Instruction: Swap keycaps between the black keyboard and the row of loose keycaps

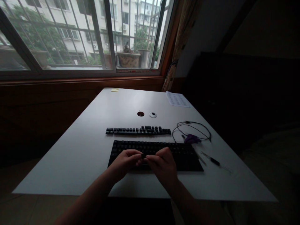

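A black keyboard (pixel 187 159) lies near the front of the white table, with keys in its upper rows and a dark bare stretch at its lower right. Over its middle, my left hand (pixel 127 160) and my right hand (pixel 162 162) meet at the fingertips. Both are pinched closed on a small black keycap (pixel 143 155), mostly covered by the fingers. Behind the keyboard, loose black keycaps (pixel 126 129) stand in two rows, some of them long.
To the right lie a coiled black cable (pixel 208 132), a purple cloth-like bundle (pixel 192 138) and a thin tool with a dark handle (pixel 215 161). Farther back are a round hole (pixel 140 114), its white cover (pixel 153 115), a printed sheet (pixel 178 100) and a yellow note (pixel 114 90).
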The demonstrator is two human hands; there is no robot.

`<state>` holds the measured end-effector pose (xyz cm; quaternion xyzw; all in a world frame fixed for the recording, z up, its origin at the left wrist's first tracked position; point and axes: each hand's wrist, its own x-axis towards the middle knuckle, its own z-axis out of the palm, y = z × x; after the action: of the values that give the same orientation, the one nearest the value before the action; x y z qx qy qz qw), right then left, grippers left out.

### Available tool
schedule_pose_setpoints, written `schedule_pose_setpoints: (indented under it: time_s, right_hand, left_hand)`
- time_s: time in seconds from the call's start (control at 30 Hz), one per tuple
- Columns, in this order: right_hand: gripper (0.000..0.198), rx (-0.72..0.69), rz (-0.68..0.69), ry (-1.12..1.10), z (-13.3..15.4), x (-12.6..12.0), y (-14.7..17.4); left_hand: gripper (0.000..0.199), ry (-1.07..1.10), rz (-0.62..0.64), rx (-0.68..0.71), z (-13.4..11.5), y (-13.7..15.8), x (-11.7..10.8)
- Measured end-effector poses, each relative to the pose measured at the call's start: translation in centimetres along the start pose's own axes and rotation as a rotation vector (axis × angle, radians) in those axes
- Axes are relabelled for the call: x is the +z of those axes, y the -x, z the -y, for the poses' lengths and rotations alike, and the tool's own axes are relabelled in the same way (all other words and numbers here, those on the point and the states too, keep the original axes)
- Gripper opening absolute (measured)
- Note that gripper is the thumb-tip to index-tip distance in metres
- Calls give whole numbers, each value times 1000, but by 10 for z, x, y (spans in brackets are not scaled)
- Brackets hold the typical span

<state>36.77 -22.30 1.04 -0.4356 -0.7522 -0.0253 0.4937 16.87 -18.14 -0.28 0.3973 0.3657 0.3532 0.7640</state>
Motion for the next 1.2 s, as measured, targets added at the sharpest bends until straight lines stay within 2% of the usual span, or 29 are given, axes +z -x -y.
schedule_pose_setpoints:
  time_s: [0.07,0.2,0.23,0.33,0.47,0.6,0.7,0.8,0.97,1.1,1.2]
  right_hand:
    - [2,-9,-4,17,1,0,0]
    - [3,-9,-15,7,0,1,0]
    - [9,-1,-9,4,-2,1,0]
    - [22,6,42,-21,-6,2,1]
    - [19,2,112,-81,-9,1,2]
    - [14,25,155,-76,-18,-8,6]
    - [13,92,164,-11,-36,-20,14]
    - [12,135,196,77,-58,-32,25]
    - [12,167,232,154,-75,-35,38]
    - [13,164,252,173,-74,-27,40]
    - [14,153,263,200,-72,-21,39]
  left_hand:
    - [36,6,-8,0,0,0,1]
    - [39,-1,-28,-5,-1,0,4]
    - [39,-14,-29,-8,-2,0,4]
    - [36,-78,-16,-8,-2,0,3]
    - [36,-190,1,11,-1,1,1]
    - [38,-423,12,45,-7,6,3]
    - [30,-691,-59,235,-17,12,-1]
    - [23,-858,-170,424,-26,18,-15]
    - [18,-1089,-338,667,-29,21,-56]
    - [22,-1234,-456,722,-20,19,-88]
    - [39,-1251,-435,673,-9,18,-103]
